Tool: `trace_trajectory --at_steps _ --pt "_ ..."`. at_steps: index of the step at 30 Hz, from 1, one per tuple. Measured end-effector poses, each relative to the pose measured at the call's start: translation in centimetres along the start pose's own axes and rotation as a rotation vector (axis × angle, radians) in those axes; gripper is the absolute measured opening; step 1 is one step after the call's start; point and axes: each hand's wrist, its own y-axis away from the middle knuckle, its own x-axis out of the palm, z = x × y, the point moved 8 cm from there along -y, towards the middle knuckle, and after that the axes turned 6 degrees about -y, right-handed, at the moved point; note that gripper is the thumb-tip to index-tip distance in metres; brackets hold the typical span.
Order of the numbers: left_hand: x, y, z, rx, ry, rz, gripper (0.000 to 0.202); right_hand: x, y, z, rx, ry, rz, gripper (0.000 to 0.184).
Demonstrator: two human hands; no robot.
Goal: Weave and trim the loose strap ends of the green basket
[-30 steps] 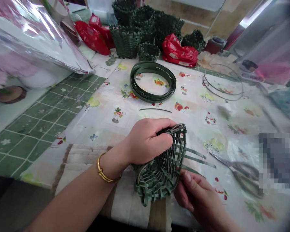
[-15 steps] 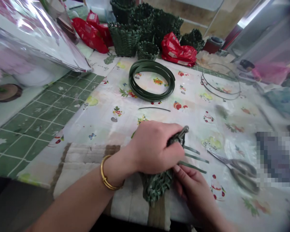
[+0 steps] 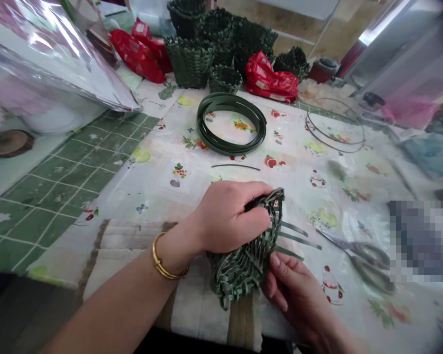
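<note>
My left hand (image 3: 232, 214), with a gold bangle at the wrist, is wrapped round the rim and side of a small dark green woven basket (image 3: 245, 270). The basket lies tilted on its side over a folded cloth. Several loose strip ends (image 3: 300, 241) stick out from its right side. At the basket's lower right edge, the thumb and fingers of my right hand (image 3: 290, 280) are closed in a pinch by one strip; exactly what lies between the fingertips is partly hidden. Scissors (image 3: 365, 255) rest on the table to the right.
A coil of flat green strip (image 3: 203, 132) lies ahead, with one short loose strip (image 3: 235, 166) before it. Finished woven baskets (image 3: 190, 61) and red packets (image 3: 271, 81) line the back. Thin wire rings (image 3: 335, 145) lie at right. A plastic-wrapped bouquet (image 3: 70, 59) stands left.
My left hand has shifted slightly left and turned the basket, so more of its woven side shows. My right hand has stayed at the basket's right edge, its fingers a little lower.
</note>
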Motion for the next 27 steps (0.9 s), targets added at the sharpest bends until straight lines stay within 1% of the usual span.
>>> trace_trajectory --at_steps 3,5,8,10,12,13,16,17,19,22,27 --pt "0.0 -0.1 -0.2 0.000 -0.048 0.000 0.026 -0.4 0.0 0.1 -0.070 0.141 -0.103 0.049" --pt "0.0 -0.1 -0.2 -0.005 -0.060 -0.002 0.026 -0.4 0.0 0.3 -0.097 0.242 -0.149 0.051" --pt "-0.2 -0.1 0.2 -0.037 -0.040 -0.033 0.029 -0.1 0.2 1.0 -0.131 0.374 -0.163 0.051" --pt "-0.4 -0.1 0.6 -0.063 -0.005 -0.059 0.031 0.0 0.6 1.8 -0.185 0.481 -0.148 0.051" --pt "-0.5 0.0 0.8 -0.080 0.044 -0.067 0.033 -0.2 1.4 2.8 -0.280 0.632 -0.150 0.045" --pt "-0.5 0.0 1.0 -0.087 0.067 -0.067 0.033 -0.4 1.9 3.5 -0.349 0.723 -0.178 0.040" --pt "-0.5 0.0 1.0 -0.098 0.094 -0.056 0.034 -0.9 3.7 5.6 -0.602 0.996 -0.317 0.024" --pt "-0.4 0.0 1.0 -0.099 0.092 -0.052 0.033 -0.6 4.2 6.1 -0.684 1.070 -0.337 0.020" --pt "-0.4 0.0 0.9 -0.098 0.087 -0.050 0.032 0.4 4.7 6.6 -0.821 1.188 -0.306 0.013" --pt "-0.5 0.0 0.9 -0.102 0.087 -0.065 0.032 2.1 5.1 7.0 -0.953 1.312 -0.246 0.011" --pt "-0.4 0.0 0.9 -0.109 0.068 -0.072 0.031 3.7 5.5 7.5 -1.086 1.464 -0.289 0.009"
